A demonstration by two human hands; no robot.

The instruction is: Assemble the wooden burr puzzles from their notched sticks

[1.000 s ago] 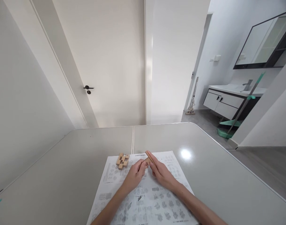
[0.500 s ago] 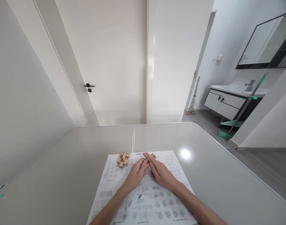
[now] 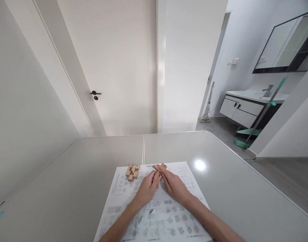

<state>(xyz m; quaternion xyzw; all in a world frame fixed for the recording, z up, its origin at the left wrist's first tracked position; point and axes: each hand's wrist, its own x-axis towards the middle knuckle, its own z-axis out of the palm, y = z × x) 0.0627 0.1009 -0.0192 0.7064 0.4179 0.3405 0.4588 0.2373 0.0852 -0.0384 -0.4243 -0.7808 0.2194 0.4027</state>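
The small notched light-wood puzzle piece [image 3: 161,167] is pinched between the fingertips of the left hand [image 3: 146,187] and right hand [image 3: 174,187], over the white printed diagram sheet [image 3: 169,215]. It has edged farther from the person in the last second; the light-wood block cluster [image 3: 132,171] to its left stays untouched.
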